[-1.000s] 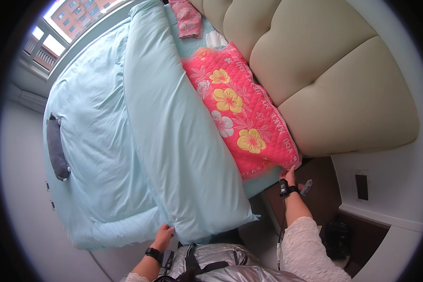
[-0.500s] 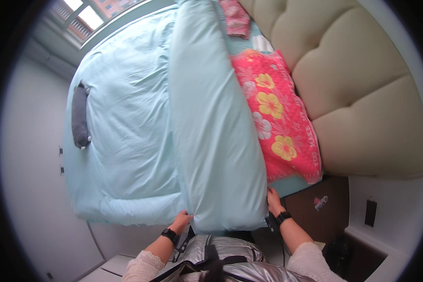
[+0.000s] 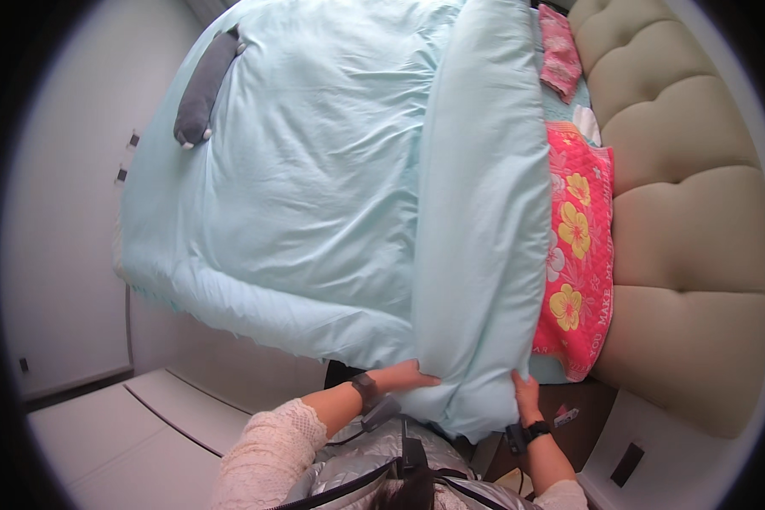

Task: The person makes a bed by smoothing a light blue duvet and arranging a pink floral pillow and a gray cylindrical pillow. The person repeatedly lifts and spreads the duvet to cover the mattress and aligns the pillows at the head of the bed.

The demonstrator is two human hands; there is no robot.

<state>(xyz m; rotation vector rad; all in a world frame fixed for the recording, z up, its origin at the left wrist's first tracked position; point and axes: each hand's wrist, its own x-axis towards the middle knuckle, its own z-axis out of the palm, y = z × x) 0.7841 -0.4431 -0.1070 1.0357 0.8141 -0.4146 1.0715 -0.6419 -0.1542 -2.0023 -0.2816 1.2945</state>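
A light blue duvet (image 3: 314, 170) covers the bed, with a wide folded-back band (image 3: 484, 170) running along its headboard side. At the band's near end, my left hand (image 3: 406, 375) grips its left part, the fingers partly hidden by the cloth. My right hand (image 3: 527, 397) is closed on the band's right edge, close to a pink-red floral pillow cover (image 3: 574, 246). Between my hands the fabric is creased and bunched, and its near end hangs down in front of me. Each wrist wears a black band.
A tufted beige headboard (image 3: 680, 212) borders the right side. A long grey plush toy (image 3: 206, 89) lies on the duvet's far left. Beyond the floral cover is a smaller pink pillow (image 3: 559, 55). A brown bedside cabinet (image 3: 586, 399) stands near my right hand, with white cabinets (image 3: 136, 442) at lower left.
The view has turned, so the bed sits differently. My left hand has moved onto the folded band, closer to my right hand. The cloth between them has bunched up.
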